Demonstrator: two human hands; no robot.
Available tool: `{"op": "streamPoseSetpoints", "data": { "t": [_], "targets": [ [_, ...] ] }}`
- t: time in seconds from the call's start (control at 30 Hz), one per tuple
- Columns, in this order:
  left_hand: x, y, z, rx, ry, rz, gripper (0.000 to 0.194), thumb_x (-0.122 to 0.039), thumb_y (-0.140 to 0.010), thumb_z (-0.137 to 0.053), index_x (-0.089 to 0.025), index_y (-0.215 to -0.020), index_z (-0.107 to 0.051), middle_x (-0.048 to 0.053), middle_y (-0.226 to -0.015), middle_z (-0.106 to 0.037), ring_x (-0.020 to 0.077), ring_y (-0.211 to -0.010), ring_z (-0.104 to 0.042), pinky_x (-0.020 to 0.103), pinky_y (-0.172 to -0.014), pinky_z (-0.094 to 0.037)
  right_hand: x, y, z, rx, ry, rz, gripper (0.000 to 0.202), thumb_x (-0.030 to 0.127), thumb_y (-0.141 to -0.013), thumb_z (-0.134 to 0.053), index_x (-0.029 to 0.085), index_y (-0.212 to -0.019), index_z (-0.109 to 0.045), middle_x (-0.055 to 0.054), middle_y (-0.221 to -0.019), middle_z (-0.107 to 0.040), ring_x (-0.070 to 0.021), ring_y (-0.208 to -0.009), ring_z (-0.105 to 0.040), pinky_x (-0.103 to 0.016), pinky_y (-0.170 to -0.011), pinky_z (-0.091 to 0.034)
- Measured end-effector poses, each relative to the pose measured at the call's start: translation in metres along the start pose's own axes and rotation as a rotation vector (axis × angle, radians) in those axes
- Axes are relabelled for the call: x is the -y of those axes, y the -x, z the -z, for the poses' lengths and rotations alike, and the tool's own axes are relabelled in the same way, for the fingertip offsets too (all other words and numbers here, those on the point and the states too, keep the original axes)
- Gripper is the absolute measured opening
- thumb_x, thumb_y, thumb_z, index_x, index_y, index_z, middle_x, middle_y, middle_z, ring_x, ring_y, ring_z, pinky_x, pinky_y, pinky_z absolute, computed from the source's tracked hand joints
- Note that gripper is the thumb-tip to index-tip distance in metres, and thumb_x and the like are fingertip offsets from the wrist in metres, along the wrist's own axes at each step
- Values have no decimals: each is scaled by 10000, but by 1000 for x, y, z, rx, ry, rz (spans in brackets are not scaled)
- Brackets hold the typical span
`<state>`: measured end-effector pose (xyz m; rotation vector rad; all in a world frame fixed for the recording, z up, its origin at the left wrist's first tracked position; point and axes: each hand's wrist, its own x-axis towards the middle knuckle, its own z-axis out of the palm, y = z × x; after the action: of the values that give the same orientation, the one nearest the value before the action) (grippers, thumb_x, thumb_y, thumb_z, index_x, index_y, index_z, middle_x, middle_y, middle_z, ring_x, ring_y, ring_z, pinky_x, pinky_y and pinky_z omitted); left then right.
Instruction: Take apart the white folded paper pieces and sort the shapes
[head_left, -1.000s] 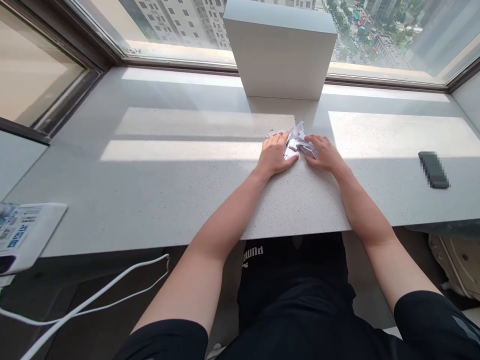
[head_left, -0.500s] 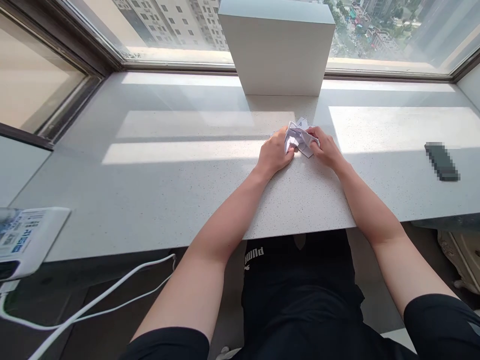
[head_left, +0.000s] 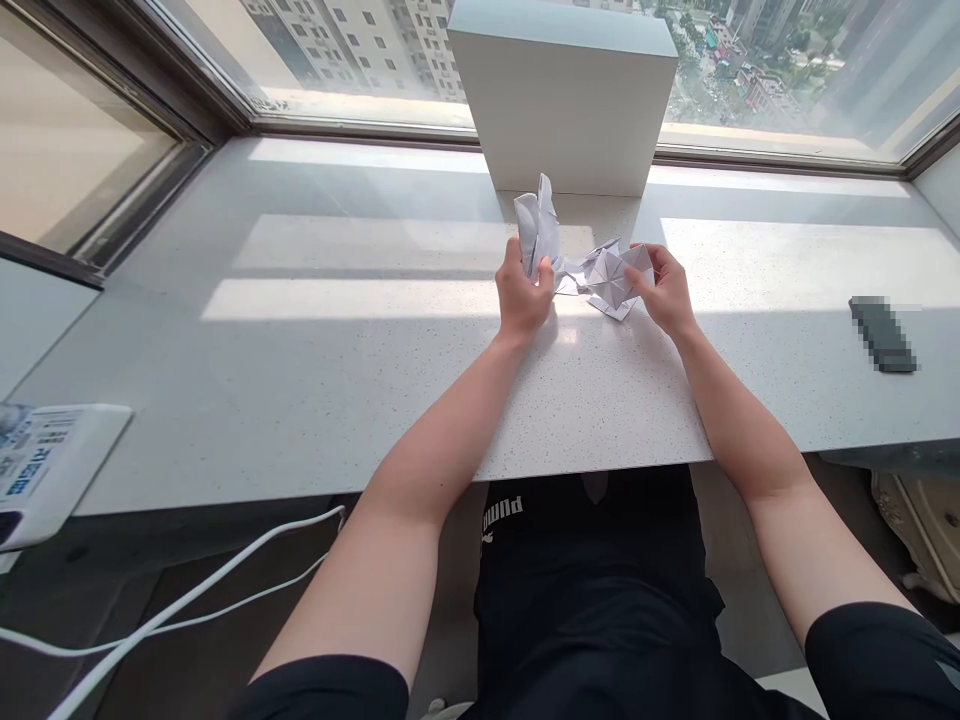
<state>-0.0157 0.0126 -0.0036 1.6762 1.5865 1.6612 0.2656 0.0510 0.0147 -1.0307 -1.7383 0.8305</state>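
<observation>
A folded white paper piece (head_left: 611,278) with many creases spreads between my two hands above the speckled white counter (head_left: 337,400). My left hand (head_left: 525,292) grips its left part, where tall folded flaps stand up above the fingers. At the right edge of the paper, my right hand (head_left: 661,288) pinches a creased panel between thumb and fingers. Whether the paper is one sheet or several joined pieces cannot be made out.
A large white box (head_left: 562,110) stands at the back against the window. On the right lies a dark, pixelated object (head_left: 883,335). A white device (head_left: 60,470) sits at the left edge, with white cables (head_left: 217,585) hanging below the counter.
My left hand has moved left and the paper has been drawn wider, with tall flaps now upright in that hand. My right hand has shifted slightly right. The view has tilted a little.
</observation>
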Motion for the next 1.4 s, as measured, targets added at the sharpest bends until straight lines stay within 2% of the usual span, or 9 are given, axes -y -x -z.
{"op": "streamPoseSetpoints", "data": {
  "t": [0.13, 0.27, 0.4, 0.5, 0.63, 0.77, 0.97, 1.13, 1.4],
  "targets": [
    [-17, 1, 4, 167, -157, -26, 679, -838, -1277, -500, -343, -1718, -648, 187, -1517, -833, 437, -1420, -837, 669, -1223, -720, 3, 7, -12, 100, 186, -1, 716, 804, -1032, -826, 319, -1556, -769, -187, -1556, -881, -467, -1523, -759, -734, -1281, -682],
    [-25, 6, 4, 539, -243, -175, 840, -851, -1207, -594, -330, -1866, -611, 216, -1967, -607, 501, -1906, -493, 767, -1559, -426, 1, 6, -8, 22, 380, 11, 592, 607, -1173, -565, 294, -1637, -757, -210, -1672, -804, -509, -1636, -648, -832, -1388, -578],
    [-23, 10, 4, 705, -266, -196, 1038, -966, -1133, -669, -272, -1903, -615, 232, -2088, -435, 543, -2005, -271, 821, -1615, -234, -4, 2, 2, -117, 401, -4, 678, 505, -1233, -377, 278, -1816, -639, -213, -1727, -731, -516, -1709, -595, -861, -1437, -499],
    [-23, 12, 5, 720, -303, -174, 1234, -954, -1005, -885, -232, -1950, -555, 273, -2110, -360, 596, -2005, -218, 856, -1602, -217, -6, 0, -1, 36, 486, 97, 775, 757, -1240, -485, 345, -1890, -570, -179, -1907, -620, -515, -1855, -458, -830, -1516, -419],
    [-20, 15, -2, 641, -371, -96, 1458, -880, -872, -1041, -194, -2007, -435, 334, -2115, -291, 658, -1993, -183, 922, -1579, -149, -8, -3, -17, 308, 574, 60, 1236, 1013, -1005, -796, 339, -1986, -462, -192, -2129, -339, -576, -1996, -198, -873, -1571, -258],
    [-16, 18, -11, 536, -433, 3, 1615, -937, -797, -1059, -151, -2024, -364, 382, -2050, -403, 701, -1949, -270, 941, -1562, -147, -9, -6, -22, 356, 569, 0, 1304, 1007, -965, -850, 267, -1977, -495, -270, -2030, -504, -603, -1907, -410, -866, -1562, -272],
    [-14, 16, -11, 516, -301, -45, 1533, -839, -867, -1078, -229, -2039, -302, 329, -1911, -622, 606, -1777, -593, 806, -1478, -462, -9, -10, -11, 252, 304, 29, 1211, 1156, -1024, -588, 318, -1898, -601, -228, -1820, -718, -510, -1722, -648, -751, -1445, -547],
    [-15, 16, -9, 555, -223, -100, 1389, -634, -973, -1074, -346, -2056, -252, 280, -1933, -598, 529, -1781, -622, 746, -1442, -553, -16, -13, -7, 182, 313, -40, 1273, 1131, -1022, -649, 339, -2000, -448, -237, -1908, -651, -541, -1822, -547, -824, -1441, -529],
    [-9, 10, -10, 449, -238, -79, 1197, -483, -1095, -896, -347, -2065, -208, 244, -1906, -629, 491, -1829, -590, 707, -1489, -544, -26, -21, -13, 188, 144, -51, 1329, 1138, -1004, -674, 341, -2028, -388, -190, -1517, -875, -420, -1301, -870, -639, -1162, -762]
  ]
}}
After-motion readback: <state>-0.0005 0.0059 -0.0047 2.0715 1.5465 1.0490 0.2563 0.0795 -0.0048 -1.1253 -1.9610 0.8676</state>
